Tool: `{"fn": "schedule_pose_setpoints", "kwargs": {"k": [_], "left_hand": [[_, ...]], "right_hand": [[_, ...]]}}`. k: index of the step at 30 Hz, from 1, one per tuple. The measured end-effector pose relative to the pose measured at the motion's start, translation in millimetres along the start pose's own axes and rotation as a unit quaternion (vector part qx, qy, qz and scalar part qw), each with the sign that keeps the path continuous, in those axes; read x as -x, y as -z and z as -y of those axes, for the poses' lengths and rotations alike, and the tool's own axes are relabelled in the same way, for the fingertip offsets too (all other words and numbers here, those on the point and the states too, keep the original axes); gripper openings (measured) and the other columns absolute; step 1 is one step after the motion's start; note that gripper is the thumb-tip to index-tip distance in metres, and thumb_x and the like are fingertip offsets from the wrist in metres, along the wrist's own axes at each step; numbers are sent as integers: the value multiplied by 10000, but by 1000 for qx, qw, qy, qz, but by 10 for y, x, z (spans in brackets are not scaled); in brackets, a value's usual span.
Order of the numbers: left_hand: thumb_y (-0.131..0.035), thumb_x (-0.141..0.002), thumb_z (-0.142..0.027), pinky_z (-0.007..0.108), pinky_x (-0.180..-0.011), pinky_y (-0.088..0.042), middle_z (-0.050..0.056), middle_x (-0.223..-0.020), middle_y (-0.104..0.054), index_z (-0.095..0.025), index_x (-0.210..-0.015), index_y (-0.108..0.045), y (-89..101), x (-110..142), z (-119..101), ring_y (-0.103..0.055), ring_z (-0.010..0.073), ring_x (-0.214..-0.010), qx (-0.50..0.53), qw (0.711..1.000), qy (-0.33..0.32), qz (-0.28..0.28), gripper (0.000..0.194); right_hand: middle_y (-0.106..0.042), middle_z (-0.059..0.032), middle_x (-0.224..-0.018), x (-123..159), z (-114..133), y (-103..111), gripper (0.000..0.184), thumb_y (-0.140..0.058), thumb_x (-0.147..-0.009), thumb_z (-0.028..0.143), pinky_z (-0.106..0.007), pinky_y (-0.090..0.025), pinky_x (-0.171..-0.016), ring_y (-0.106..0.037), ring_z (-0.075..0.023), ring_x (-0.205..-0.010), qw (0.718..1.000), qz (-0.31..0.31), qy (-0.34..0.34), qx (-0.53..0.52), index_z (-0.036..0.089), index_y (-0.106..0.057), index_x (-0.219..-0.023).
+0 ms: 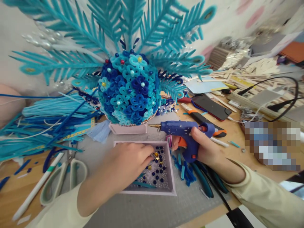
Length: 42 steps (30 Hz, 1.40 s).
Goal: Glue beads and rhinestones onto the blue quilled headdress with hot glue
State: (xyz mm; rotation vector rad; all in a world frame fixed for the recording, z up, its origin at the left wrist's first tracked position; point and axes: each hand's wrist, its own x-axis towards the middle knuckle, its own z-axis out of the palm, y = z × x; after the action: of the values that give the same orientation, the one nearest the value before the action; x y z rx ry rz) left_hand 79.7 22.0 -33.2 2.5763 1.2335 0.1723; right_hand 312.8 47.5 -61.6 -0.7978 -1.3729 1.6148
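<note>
Fronting a spotted wall (228, 19), the wooden table (10, 202) bears a tray (173, 179).

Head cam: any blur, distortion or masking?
Head view: left hand blurred, especially toward the wrist; glue gun comparatively crisp; pale strips at upper right soft, apparently stretched toward the edge; pixelated patch at right, contents unreadable.

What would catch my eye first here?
Probably the ball of blue flowers and turquoise fronds at top centre. Below, right of centre, the right hand grips a blue glue gun. At lower centre, the left hand is over a pale box of beads.
</note>
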Motion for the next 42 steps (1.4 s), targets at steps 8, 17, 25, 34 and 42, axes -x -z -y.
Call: {"fn": "schedule_pose_setpoints", "kwargs": {"k": [8, 17, 25, 34, 42], "left_hand": [[-598, -919, -175, 403, -791, -559, 81, -956, -774, -211, -909, -724, -29, -77, -74, -739, 309, -936, -48, 994, 31, 96, 132], [-500, -917, -212, 314, -621, -474, 68, -801, -744, -195, -1027, -640, 156, 2, -247, -722, 265, -728, -36, 995, 70, 68, 179], [-409, -1031, -319, 286, -549, -372, 54, -693, -728, -207, -858, -708, 324, 146, -289, -677, 209, -629, -53, 998, 9, 25, 363], [-654, -895, -261, 217, -632, -455, 7, -865, -705, -272, -888, -736, -4, 59, 276, -660, 144, -747, 89, 992, -88, -6, 83], [-485, -931, -115, 264, -870, -503, 21, -1026, -737, -252, -1046, -730, 447, 316, 57, -678, 171, -971, 171, 981, 9, -93, 303]], "right_hand": [[-688, -64, -699, 16, -3, -15, 600, -513, -910, 729, -396, -562, -890, -699, -259, -841, 999, 26, 23, 17, 211, -719, -688], [-641, -66, -687, 30, -195, 81, 616, -439, -950, 690, -374, -523, -816, -642, -243, -790, 999, 10, 6, 43, 206, -646, -631], [-533, -23, -644, -12, -128, 11, 593, -528, -871, 730, -293, -397, -588, -455, -157, -597, 997, 11, 3, 82, 187, -597, -644], [-675, -81, -742, 112, -203, 102, 559, -502, -905, 715, -368, -501, -692, -618, -236, -706, 996, 30, -22, 83, 214, -688, -741], [-680, -53, -683, 68, -83, 23, 555, -565, -899, 694, -317, -500, -631, -613, -194, -642, 986, 7, 47, 160, 196, -714, -702]]}}
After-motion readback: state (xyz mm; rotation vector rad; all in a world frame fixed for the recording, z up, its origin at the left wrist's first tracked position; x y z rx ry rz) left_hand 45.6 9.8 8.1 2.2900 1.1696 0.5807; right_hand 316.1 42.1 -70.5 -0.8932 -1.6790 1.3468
